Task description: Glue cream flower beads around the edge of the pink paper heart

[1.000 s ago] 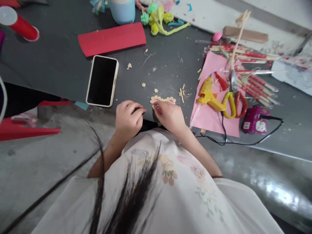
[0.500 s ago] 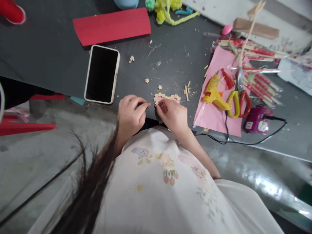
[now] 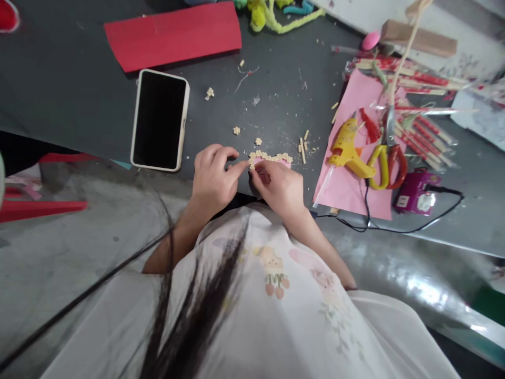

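Note:
A small pink card piece edged with tiny cream flower beads (image 3: 272, 158) lies at the near edge of the dark table (image 3: 79, 95). My right hand (image 3: 278, 185) covers its near part, fingers curled and pinched on it. My left hand (image 3: 213, 179) is beside it on the left, fingers curled, index fingertip touching the piece's left end. Loose cream beads (image 3: 236, 130) lie just beyond my hands.
A phone (image 3: 159, 120) lies face up to the left, with red paper (image 3: 173, 34) behind it. To the right, a pink sheet (image 3: 347, 187) carries a yellow glue gun (image 3: 349, 148) and scissors (image 3: 384, 158). A purple plug block (image 3: 414, 192) and chopstick packets (image 3: 418, 126) lie further right.
My left hand has moved right until its index finger meets the beaded piece. The view has shifted slightly; my right hand has stayed on the piece.

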Tool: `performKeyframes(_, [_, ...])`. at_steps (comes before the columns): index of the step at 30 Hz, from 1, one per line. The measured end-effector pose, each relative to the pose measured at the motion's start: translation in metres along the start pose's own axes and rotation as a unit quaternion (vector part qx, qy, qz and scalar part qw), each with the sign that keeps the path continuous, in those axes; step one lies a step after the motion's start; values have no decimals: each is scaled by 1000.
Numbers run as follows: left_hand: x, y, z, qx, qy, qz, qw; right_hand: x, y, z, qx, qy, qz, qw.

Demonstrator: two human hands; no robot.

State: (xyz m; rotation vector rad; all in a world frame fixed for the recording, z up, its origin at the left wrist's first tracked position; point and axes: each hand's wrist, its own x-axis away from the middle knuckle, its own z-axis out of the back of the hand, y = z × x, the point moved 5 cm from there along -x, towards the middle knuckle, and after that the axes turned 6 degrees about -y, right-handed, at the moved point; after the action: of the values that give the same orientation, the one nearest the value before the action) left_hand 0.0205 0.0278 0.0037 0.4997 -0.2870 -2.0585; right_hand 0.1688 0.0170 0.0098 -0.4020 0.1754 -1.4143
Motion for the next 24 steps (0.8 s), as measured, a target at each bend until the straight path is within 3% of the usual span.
performKeyframes(15, [-2, 2, 3, -33, 37, -49, 998, -3, -2, 1, 44, -12, 9, 999])
performKeyframes(24, [-5, 1, 2, -27, 6, -23, 999, -2, -1, 4, 19, -15, 3, 1000])
